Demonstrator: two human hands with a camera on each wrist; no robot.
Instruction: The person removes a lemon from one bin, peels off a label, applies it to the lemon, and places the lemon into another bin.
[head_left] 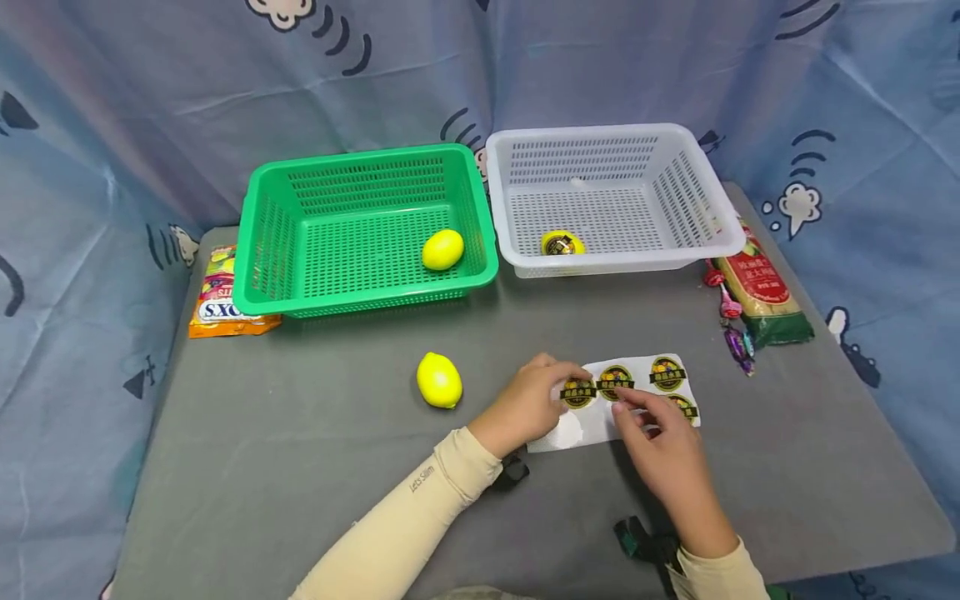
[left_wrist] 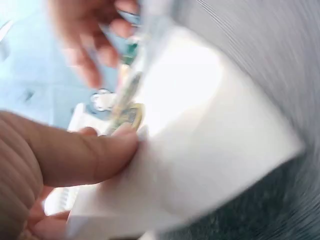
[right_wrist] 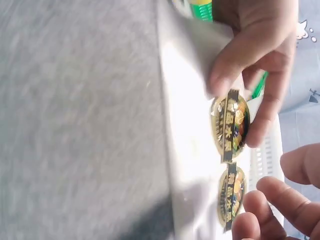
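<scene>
My left hand (head_left: pixel 525 404) pinches a white sheet of stickers (head_left: pixel 597 429) at its left part, the thumb on top in the left wrist view. Round gold and black fruit stickers (right_wrist: pixel 231 125) with dark banners are on the sheet, and a blank white circle shows near its lower left. Over the sheet's right part, my right hand (head_left: pixel 667 446) has its fingers loosely bent and thumb apart, fingertips near the second sticker (right_wrist: pixel 232 196), holding nothing. A yellow lemon (head_left: pixel 439 381) lies on the table left of the left hand.
A green basket (head_left: pixel 360 301) with a lemon (head_left: pixel 442 250) stands at the back left. Beside it, a white basket (head_left: pixel 622 260) holds a yellow fruit bearing a label (head_left: pixel 562 242). Snack bags (head_left: pixel 225 292) and wrapped candies (head_left: pixel 737 343) lie at the sides.
</scene>
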